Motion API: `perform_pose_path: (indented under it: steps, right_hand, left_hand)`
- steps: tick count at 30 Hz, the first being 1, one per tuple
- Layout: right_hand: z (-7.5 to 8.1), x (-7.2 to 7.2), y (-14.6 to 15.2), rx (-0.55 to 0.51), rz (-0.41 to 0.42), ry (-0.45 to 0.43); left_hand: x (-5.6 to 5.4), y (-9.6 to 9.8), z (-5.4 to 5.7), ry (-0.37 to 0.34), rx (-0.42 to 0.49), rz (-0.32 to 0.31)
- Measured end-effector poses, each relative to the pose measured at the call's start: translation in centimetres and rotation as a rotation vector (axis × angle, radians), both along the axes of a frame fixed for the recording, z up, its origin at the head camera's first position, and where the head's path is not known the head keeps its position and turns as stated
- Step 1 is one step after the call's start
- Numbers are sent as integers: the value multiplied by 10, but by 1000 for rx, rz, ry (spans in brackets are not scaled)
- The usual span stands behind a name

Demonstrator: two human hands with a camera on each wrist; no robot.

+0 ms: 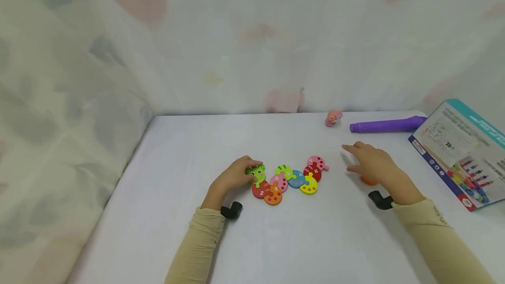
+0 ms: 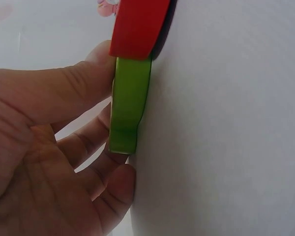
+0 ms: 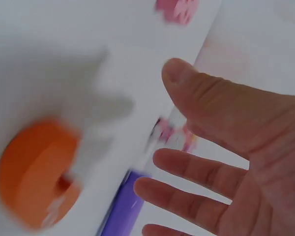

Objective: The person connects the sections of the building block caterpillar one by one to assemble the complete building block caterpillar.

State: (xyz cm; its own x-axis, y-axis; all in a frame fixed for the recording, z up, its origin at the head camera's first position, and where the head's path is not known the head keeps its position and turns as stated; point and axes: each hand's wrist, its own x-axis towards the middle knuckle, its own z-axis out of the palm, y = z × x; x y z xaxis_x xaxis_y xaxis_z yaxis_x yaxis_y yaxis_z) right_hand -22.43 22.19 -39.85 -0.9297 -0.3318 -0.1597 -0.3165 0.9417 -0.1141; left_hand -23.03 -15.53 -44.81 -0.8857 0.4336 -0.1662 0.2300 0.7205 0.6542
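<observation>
My left hand grips the green caterpillar head piece of a puzzle, thumb on its near edge and fingers around the far side. Joined to the head is a red piece marked 2, then an orange piece marked 3. The wavy chain continues through pink, green, blue, yellow and red pieces to a pink tail piece. Fingers spread and holding nothing, my right hand hovers right of the tail. A loose orange piece lies on the table below it, partly hidden by that hand in the head view.
A small pink figure stands near the table's back edge, beside a purple tube. At the right, a printed box leans at an angle. Patterned cloth hangs behind the white table.
</observation>
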Motion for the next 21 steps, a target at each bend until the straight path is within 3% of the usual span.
perform_pose_path:
  steps: [6, 12, 21]
  right_hand:
    - [-1, 12, 28, -27, -88, -94]
    - [-4, 23, 37, -11, -168, -198]
    - [-11, 24, 32, -70, -134, -118]
  left_hand:
    - [0, 0, 1, 8, 1, 3]
    - [1, 0, 0, 9, 1, 22]
    - [-1, -1, 0, 19, 7, 5]
